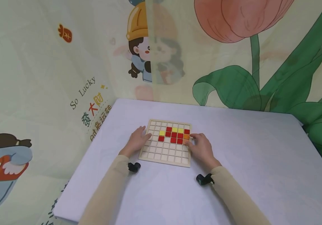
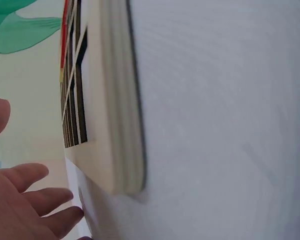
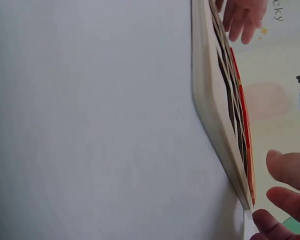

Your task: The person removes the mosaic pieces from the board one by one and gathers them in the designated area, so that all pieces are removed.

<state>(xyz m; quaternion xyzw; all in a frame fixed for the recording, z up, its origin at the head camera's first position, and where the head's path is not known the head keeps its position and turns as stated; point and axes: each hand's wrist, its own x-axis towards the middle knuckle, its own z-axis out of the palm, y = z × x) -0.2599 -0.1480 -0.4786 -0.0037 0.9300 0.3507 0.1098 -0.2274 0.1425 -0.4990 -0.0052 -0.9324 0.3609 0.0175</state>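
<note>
A square wooden grid board (image 1: 165, 157) lies flat on the table in the head view. Red tiles (image 1: 173, 140), a few yellow tiles (image 1: 162, 133) and orange tiles (image 1: 186, 137) fill some cells in its upper half; the other cells are pale. My left hand (image 1: 135, 140) is at the board's left side, thumb over the edge, fingers spread; the left wrist view shows this hand (image 2: 25, 205) holding nothing. At the right edge, beside the orange tiles, is my right hand (image 1: 203, 150), its thumb and fingers apart. In the right wrist view, that hand (image 3: 290, 187) holds nothing.
The table (image 1: 251, 162) has a plain white cover. Black wrist cameras (image 1: 134, 167) sit at both cuffs. Behind the table hangs a printed cloth (image 1: 172, 90) with a tulip and cartoon figures; another printed cloth (image 1: 37, 78) hangs along the left.
</note>
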